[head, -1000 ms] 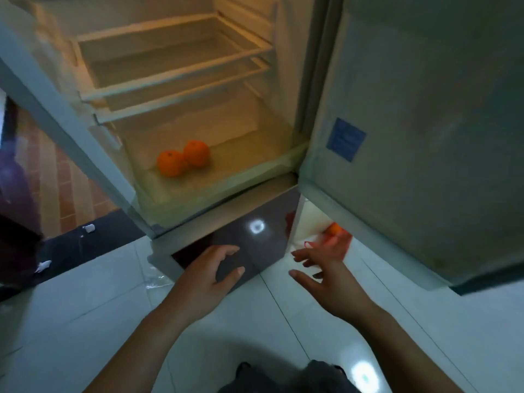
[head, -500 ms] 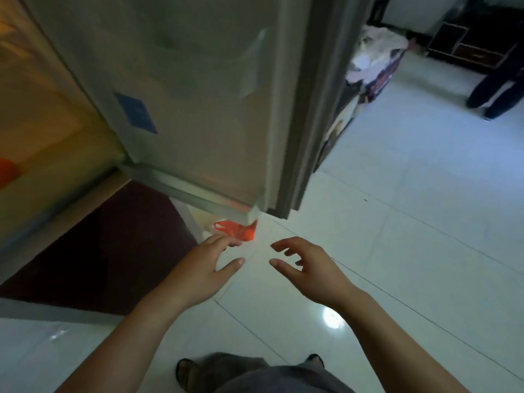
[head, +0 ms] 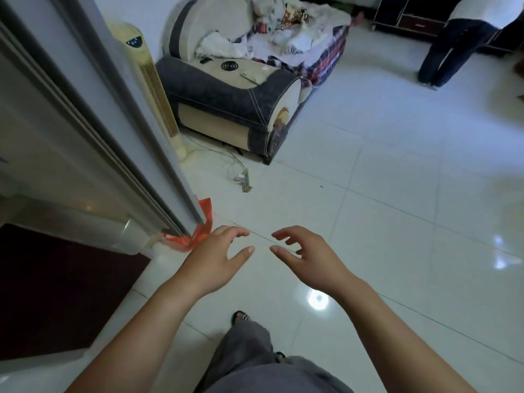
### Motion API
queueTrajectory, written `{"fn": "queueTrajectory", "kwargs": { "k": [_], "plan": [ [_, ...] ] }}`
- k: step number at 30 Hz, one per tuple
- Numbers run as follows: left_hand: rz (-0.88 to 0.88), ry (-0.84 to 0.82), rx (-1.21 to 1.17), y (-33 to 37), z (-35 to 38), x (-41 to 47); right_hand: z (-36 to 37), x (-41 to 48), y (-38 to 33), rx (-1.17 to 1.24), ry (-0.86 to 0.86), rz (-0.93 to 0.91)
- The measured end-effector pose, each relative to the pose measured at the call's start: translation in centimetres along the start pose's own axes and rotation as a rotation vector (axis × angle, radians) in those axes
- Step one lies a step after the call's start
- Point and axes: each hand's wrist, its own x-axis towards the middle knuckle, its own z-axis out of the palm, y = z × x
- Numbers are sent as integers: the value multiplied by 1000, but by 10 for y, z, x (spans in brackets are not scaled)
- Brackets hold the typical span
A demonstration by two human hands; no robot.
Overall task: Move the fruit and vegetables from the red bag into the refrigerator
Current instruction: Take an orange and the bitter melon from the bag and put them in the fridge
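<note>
White tiled floor (head: 397,194) fills the frame; at centre left the red bag (head: 198,235) peeks out beneath the refrigerator door (head: 71,143). Left hand (head: 215,258) hovers just right of it, right hand (head: 310,258) farther right, both empty, fingers loosely spread.

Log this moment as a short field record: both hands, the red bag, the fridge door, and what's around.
left hand: open, holds nothing, just beside the red bag; contact unclear
right hand: open, holds nothing, over bare floor
red bag: on the floor, partly hidden behind the door's lower corner; contents not visible
refrigerator door: fills the left of the view; shelves out of view
floor: glossy white tiles
nearby: tower fan, sofa, power strip
</note>
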Motion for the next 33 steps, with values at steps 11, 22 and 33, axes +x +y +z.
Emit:
{"fn": "queueTrajectory", "kwargs": {
  "k": [11, 22, 33],
  "plan": [
    [-77, -12, -16, 9, -4, 129, -68, 117, 30, -96, -82, 1],
    [-281, 107, -26, 2, -38, 230, -100, 273, 33, -120, -231, -140],
    [-774, 526, -250, -14, -69, 314, -102, 473, -3, -192, -661, -517]
  ]
}}
